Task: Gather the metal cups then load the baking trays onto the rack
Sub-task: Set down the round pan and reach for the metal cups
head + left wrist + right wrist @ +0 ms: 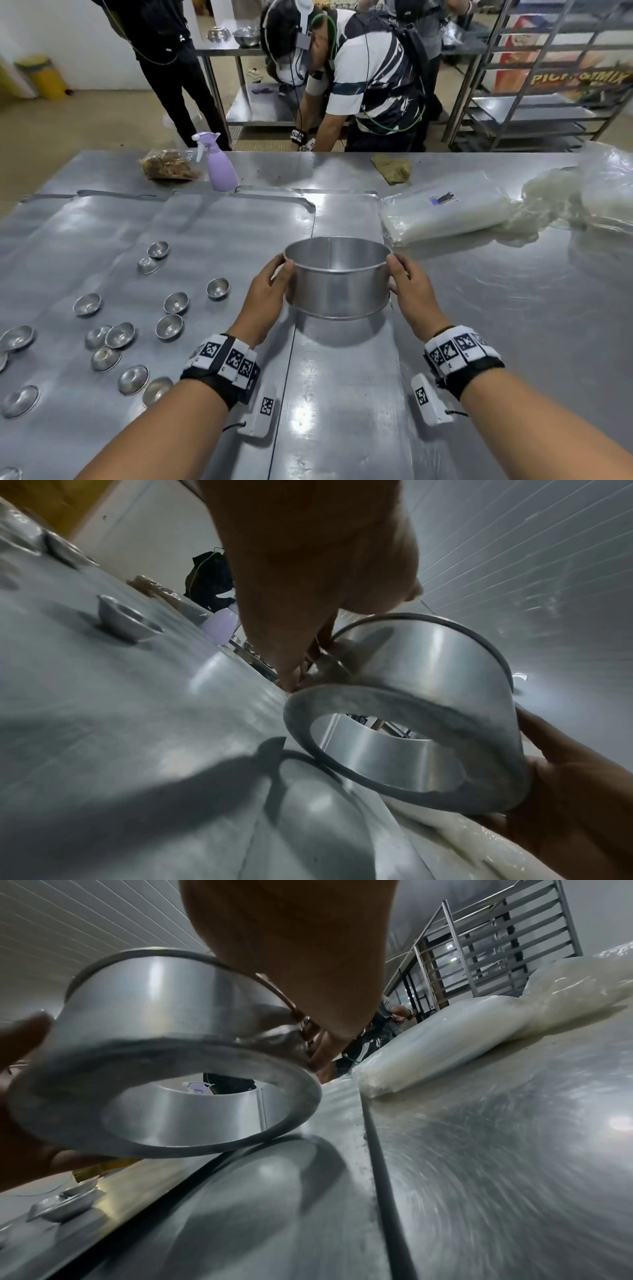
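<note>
Ring mould point(337, 281) held above trays point(205, 219), clear of surface. L hand point(265, 303) fingers curled round its left wall, R hand point(412, 298) round right wall; thumbs at rim. Cups point(171, 303) lie scattered on trays, left of L hand. Rack point(548, 85) far right.

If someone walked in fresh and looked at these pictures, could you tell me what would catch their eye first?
Most likely the round metal ring mould, held just above the steel table at centre, gripped on either side by the left hand and right hand; the wrist views show it has no bottom. Next, the small metal cups scattered over the baking trays to the left, some upside down.
</note>
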`<move>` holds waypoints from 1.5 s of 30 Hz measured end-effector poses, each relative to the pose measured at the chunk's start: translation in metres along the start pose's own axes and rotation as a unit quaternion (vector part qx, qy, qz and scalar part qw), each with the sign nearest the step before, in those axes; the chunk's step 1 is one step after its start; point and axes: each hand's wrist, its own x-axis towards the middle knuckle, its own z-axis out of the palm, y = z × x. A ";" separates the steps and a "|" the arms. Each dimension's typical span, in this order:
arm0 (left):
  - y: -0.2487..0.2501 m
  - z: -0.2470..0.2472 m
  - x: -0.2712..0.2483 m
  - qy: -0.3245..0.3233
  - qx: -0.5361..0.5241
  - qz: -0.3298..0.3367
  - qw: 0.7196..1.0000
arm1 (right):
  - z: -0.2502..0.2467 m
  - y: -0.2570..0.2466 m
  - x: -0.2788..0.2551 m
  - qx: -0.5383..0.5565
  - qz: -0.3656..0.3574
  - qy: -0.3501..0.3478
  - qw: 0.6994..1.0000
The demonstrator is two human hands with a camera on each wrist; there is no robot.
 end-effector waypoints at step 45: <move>0.017 -0.120 -0.253 0.195 0.359 -0.113 0.906 | 0.154 -0.044 -0.191 -0.352 -0.158 -0.363 0.848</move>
